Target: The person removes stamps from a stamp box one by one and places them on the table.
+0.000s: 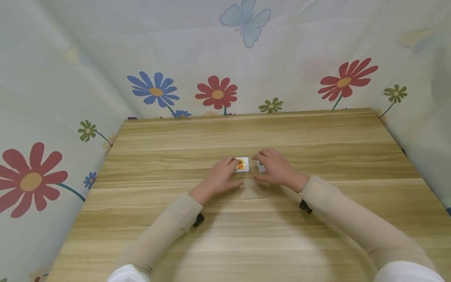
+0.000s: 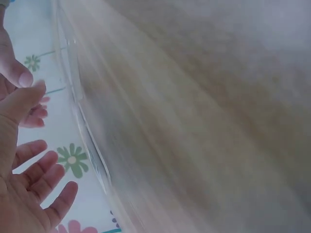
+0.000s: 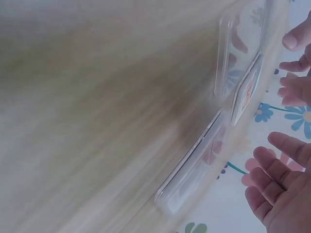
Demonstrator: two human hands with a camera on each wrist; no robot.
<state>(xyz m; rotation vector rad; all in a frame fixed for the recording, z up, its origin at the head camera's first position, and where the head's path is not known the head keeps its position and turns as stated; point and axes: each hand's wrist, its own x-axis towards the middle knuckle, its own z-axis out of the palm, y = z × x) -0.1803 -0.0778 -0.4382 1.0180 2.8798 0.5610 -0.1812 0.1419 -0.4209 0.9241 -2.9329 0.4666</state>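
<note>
Head view: a white card [image 1: 247, 161] bears an orange picture [image 1: 242, 165], too small to read. Left hand [image 1: 222, 173] hovers above it, right hand [image 1: 276, 167] above a clear case [image 1: 261, 168], both loosely spread.

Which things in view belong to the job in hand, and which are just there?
Likely the job: left hand; right hand; picture card; clear flat piece; clear case near the right hand.

Just there: wooden table; flowered backdrop; black wrist pieces.

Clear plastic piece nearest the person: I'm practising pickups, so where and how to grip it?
Probably pinch the clear plastic piece by its left and right edges, coming from the person's side: it lies flat on the table with low edges, and its near end is uncovered.
</note>
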